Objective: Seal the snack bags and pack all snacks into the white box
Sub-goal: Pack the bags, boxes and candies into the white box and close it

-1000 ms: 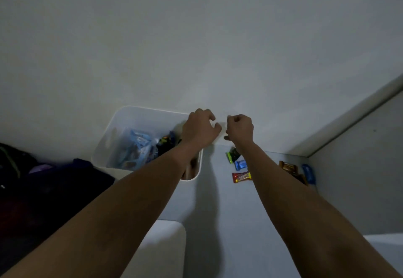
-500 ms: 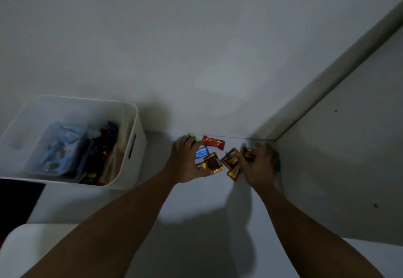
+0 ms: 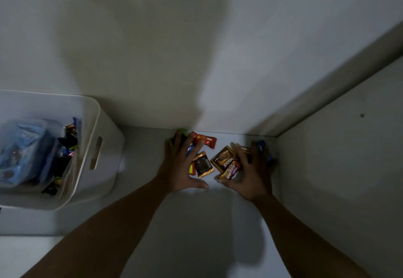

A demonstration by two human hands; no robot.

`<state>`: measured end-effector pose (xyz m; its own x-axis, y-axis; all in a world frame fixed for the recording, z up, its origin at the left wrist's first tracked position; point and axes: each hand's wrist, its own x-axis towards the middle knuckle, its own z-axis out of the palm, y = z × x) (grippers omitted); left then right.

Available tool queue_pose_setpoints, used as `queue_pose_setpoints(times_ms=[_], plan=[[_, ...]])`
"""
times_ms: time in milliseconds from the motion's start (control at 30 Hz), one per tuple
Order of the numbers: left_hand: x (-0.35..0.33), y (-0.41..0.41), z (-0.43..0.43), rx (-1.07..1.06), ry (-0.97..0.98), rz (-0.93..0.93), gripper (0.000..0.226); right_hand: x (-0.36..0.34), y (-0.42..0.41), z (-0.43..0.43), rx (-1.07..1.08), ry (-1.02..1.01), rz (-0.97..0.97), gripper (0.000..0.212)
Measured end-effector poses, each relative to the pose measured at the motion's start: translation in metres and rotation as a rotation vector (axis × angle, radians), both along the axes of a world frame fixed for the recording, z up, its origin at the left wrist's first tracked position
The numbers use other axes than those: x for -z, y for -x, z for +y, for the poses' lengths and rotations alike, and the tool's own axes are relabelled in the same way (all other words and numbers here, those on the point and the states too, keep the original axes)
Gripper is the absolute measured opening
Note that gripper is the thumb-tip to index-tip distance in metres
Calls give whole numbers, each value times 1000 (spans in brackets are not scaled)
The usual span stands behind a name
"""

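A white box point(image 3: 102, 125) with a side handle slot stands at the left. It holds a clear bag of blue-wrapped snacks point(image 3: 19, 153) and several dark wrapped candies point(image 3: 65, 147). Small snack packets lie in a heap on the white surface near the corner: a red bar point(image 3: 205, 140), a dark gold-edged packet point(image 3: 204, 165), a brown Nextar packet point(image 3: 223, 160). My left hand point(image 3: 180, 166) lies flat on the heap's left side, fingers spread over green and blue packets. My right hand point(image 3: 253, 168) cups the heap's right side, covering a blue packet.
A wall point(image 3: 196, 38) rises right behind the snacks. A side panel point(image 3: 349, 147) closes the corner on the right. A rounded white edge point(image 3: 21, 251) shows at the bottom left below the box.
A second ago both hands were raised beside the box. They have dropped onto the loose snacks by the corner and drawn them closer together. The view has swung right.
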<state>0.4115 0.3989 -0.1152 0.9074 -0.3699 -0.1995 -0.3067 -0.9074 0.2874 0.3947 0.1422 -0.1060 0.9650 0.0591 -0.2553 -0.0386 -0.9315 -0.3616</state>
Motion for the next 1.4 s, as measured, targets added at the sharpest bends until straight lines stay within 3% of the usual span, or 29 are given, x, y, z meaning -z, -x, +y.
queue_pose_setpoints(times_ms=[133,267,433,600,900,1100,1400], plan=[[7,-7,-11,-6,-41,-71,111,6,-11,13,-167,171,-69,99],[15,-10,-10,70,-41,-189,86,16,-12,14,-243,206,-149,75],[22,-8,-12,50,42,-325,62,21,-11,11,-256,219,-229,56],[19,-11,-17,24,43,-332,44,25,-13,13,-222,187,-327,46],[15,-7,-31,-127,122,-357,42,32,-14,11,-256,154,-397,35],[14,-17,-33,-150,200,-292,27,37,-23,8,-294,89,-475,35],[3,-19,-26,-246,317,-208,38,32,-30,17,-274,-127,-578,22]])
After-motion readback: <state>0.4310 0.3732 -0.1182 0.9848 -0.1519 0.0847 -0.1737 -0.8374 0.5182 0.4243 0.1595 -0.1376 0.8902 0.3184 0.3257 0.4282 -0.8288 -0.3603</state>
